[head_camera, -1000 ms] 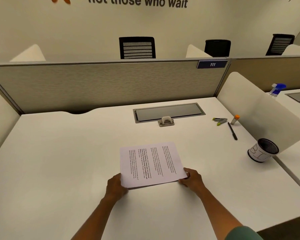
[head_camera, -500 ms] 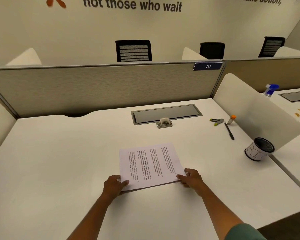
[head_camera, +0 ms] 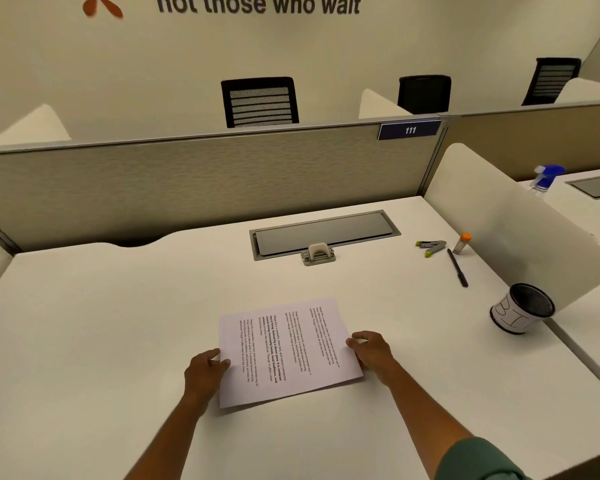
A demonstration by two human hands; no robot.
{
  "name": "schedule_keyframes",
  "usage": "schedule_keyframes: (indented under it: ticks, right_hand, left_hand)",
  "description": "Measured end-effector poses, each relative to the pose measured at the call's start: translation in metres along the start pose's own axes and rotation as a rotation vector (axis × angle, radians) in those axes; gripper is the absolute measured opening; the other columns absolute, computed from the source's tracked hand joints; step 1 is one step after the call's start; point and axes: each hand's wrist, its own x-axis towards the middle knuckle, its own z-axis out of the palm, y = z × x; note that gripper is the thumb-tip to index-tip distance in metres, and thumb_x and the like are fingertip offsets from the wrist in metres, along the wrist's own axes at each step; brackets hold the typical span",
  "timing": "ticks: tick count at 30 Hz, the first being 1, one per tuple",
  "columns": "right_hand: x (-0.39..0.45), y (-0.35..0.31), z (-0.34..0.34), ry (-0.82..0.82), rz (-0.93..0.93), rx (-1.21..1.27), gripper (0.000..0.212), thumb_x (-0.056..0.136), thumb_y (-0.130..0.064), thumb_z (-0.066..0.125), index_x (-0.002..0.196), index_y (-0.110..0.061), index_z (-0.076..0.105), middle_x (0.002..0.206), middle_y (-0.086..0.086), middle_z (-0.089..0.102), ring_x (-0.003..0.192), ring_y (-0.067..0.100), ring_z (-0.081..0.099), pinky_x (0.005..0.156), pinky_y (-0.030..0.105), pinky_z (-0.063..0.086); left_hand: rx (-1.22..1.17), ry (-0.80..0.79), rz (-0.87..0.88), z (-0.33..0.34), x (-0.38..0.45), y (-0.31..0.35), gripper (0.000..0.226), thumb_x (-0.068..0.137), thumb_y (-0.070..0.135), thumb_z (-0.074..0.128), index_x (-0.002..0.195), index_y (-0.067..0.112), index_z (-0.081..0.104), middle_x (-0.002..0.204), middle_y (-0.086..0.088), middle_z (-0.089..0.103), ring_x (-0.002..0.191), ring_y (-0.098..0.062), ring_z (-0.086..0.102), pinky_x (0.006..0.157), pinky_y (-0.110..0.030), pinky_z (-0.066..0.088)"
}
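Note:
A thin stack of printed white paper (head_camera: 286, 351) lies on the white desk (head_camera: 101, 341), its text running sideways to me. My left hand (head_camera: 203, 374) holds the stack's left edge, thumb on top of the sheets. My right hand (head_camera: 371, 349) grips the right edge with curled fingers. The near edge of the stack looks slightly lifted off the desk.
A small hole punch (head_camera: 318, 254) sits by the grey cable hatch (head_camera: 324, 232). At the right lie a stapler (head_camera: 432, 245), a glue stick (head_camera: 462, 243), a black pen (head_camera: 458, 267) and a tipped mesh pen cup (head_camera: 520, 308) against a white divider (head_camera: 520, 233). A fabric partition (head_camera: 187, 181) closes the back.
Both hands have slid from the stack's near corners up along its side edges. The paper has shifted slightly and its near edge sits closer to me.

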Motion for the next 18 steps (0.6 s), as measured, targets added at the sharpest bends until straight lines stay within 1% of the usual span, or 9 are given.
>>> schedule_keyframes:
  ticks: [1, 2, 4, 9, 13, 18]
  right_hand:
    - [0.005, -0.002, -0.001, -0.013, -0.015, -0.013, 0.038, 0.087, -0.028, 0.067, 0.122, -0.015, 0.062, 0.125, 0.007, 0.063, 0.109, 0.025, 0.061, 0.093, 0.039, 0.053]
    - [0.009, -0.005, -0.002, -0.024, -0.026, -0.024, 0.038, 0.087, -0.027, 0.066, 0.122, -0.016, 0.062, 0.125, 0.006, 0.062, 0.110, 0.025, 0.060, 0.094, 0.039, 0.052]
    - [0.017, -0.009, -0.003, -0.039, -0.046, -0.037, 0.035, 0.086, -0.024, 0.065, 0.121, -0.017, 0.064, 0.124, 0.004, 0.064, 0.110, 0.023, 0.061, 0.097, 0.039, 0.051]
    - [0.035, -0.017, -0.006, -0.041, -0.090, -0.058, 0.029, 0.083, -0.019, 0.063, 0.112, -0.020, 0.069, 0.115, 0.001, 0.070, 0.104, 0.021, 0.064, 0.095, 0.039, 0.052]
    - [0.047, -0.020, -0.012, -0.023, -0.114, -0.047, 0.023, 0.081, -0.013, 0.064, 0.102, -0.016, 0.073, 0.104, 0.002, 0.072, 0.097, 0.021, 0.066, 0.088, 0.034, 0.053]
    - [0.063, -0.019, -0.025, -0.008, -0.099, 0.008, 0.022, 0.080, -0.013, 0.070, 0.102, -0.011, 0.074, 0.097, 0.003, 0.073, 0.089, 0.016, 0.065, 0.084, 0.029, 0.052]
  left_hand:
    - [0.018, 0.014, -0.005, 0.003, 0.003, 0.001, 0.047, 0.086, 0.013, 0.070, 0.131, 0.006, 0.057, 0.110, -0.016, 0.069, 0.099, -0.033, 0.064, 0.089, -0.049, 0.053]
    - [0.025, 0.025, -0.008, 0.006, 0.005, 0.001, 0.047, 0.085, 0.012, 0.070, 0.130, 0.007, 0.059, 0.106, -0.014, 0.070, 0.098, -0.032, 0.064, 0.091, -0.050, 0.052]
    - [0.033, 0.057, -0.008, 0.011, 0.009, 0.004, 0.044, 0.085, 0.010, 0.069, 0.128, 0.008, 0.061, 0.102, -0.013, 0.071, 0.096, -0.032, 0.065, 0.092, -0.049, 0.052]
    - [0.043, 0.150, 0.006, 0.023, 0.009, 0.018, 0.037, 0.086, 0.004, 0.066, 0.122, 0.005, 0.065, 0.107, -0.017, 0.071, 0.104, -0.033, 0.062, 0.100, -0.043, 0.044]
    - [0.024, 0.206, 0.012, 0.031, 0.010, 0.026, 0.030, 0.084, 0.000, 0.066, 0.113, 0.003, 0.069, 0.105, -0.018, 0.071, 0.103, -0.034, 0.063, 0.101, -0.041, 0.043]
    - [-0.043, 0.227, -0.031, 0.045, 0.016, 0.033, 0.022, 0.081, 0.004, 0.071, 0.104, 0.005, 0.073, 0.100, -0.014, 0.073, 0.090, -0.032, 0.067, 0.095, -0.044, 0.050]
